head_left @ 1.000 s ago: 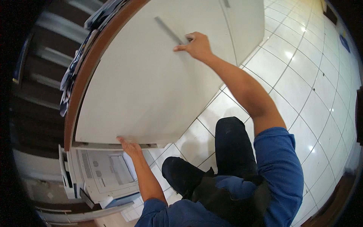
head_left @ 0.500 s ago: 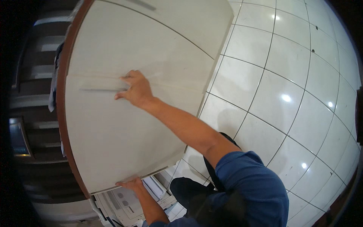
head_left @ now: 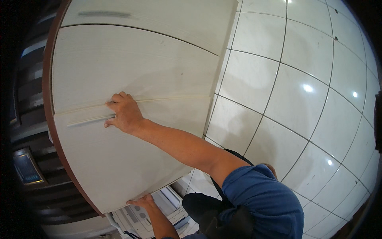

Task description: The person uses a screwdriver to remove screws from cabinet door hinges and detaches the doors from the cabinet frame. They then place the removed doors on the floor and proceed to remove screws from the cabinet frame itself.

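A white cabinet (head_left: 159, 75) with a brown top edge (head_left: 48, 79) fills the left and middle of the head view. My right hand (head_left: 127, 113) reaches across its front, thumb and curled fingers around one end of a slim metallic handle (head_left: 87, 122). Just above that handle runs a seam with a pale yellowish edge (head_left: 171, 98), where my fingertips touch. Lower down, my left hand (head_left: 142, 201) rests on the cabinet's side edge, its fingers stretched out along it. The undersides of both hands are hidden.
A second handle (head_left: 104, 14) sits on the upper panel. Beside my left hand stands a beige machine resembling a printer (head_left: 135, 219). White tiled floor (head_left: 294, 87) stretches to the right. A framed picture (head_left: 28, 165) is at the far left.
The view has shifted, so the cabinet front and my right hand sit lower and further left in the picture. Both hands keep their places on the cabinet.
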{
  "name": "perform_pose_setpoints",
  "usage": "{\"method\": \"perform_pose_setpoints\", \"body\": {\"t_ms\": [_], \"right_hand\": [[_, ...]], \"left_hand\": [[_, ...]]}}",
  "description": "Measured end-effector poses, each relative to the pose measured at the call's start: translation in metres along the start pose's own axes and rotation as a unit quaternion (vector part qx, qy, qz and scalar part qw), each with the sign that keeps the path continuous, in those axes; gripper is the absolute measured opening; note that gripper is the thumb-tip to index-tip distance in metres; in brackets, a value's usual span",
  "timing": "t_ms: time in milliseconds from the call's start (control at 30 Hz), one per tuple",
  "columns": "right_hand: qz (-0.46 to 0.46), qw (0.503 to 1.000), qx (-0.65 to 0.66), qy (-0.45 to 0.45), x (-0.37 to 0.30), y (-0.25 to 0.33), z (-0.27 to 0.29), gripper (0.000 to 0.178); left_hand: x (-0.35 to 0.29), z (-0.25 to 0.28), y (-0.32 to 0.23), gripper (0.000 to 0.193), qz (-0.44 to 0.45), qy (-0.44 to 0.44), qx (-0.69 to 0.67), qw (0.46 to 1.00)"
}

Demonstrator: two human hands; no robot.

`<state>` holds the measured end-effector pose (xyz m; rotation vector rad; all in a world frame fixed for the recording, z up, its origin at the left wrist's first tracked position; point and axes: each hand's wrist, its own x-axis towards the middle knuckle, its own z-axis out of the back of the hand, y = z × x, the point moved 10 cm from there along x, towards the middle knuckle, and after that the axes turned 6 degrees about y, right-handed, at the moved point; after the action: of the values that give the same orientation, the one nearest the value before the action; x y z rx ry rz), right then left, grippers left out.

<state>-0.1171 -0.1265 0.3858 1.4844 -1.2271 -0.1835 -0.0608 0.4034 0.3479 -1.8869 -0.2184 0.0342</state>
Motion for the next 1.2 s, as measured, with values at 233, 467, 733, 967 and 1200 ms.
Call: {"method": "perform_pose_setpoints", "body": {"t_ms": [233,467,733,967,1200], "right_hand": [[0.018,1.0,-0.017,-0.001,-0.007,-0.001,-0.019,0.063],[-0.004,0.999,-0.048,-0.021,0.001,-0.006,-0.017,0.06],[0.029,0.995,-0.096,-0.02,-0.029,0.009,-0.016,0.052],[-0.002,0.994,-0.112,0.011,-0.064,0.004,0.002,0.047],[-0.059,0.991,-0.098,0.071,-0.099,-0.005,0.006,0.048]], "left_hand": [[-0.008,0.016,0.001,0.1,0.007,0.012,0.011,1.0],[0.02,0.022,-0.02,0.094,-0.027,0.049,-0.061,0.997],[0.007,0.051,-0.01,0.089,-0.056,0.056,-0.071,0.994],[0.009,0.07,-0.001,0.089,-0.037,0.034,-0.042,0.998],[0.008,0.1,0.033,0.09,0.01,0.032,-0.041,0.999]]}}
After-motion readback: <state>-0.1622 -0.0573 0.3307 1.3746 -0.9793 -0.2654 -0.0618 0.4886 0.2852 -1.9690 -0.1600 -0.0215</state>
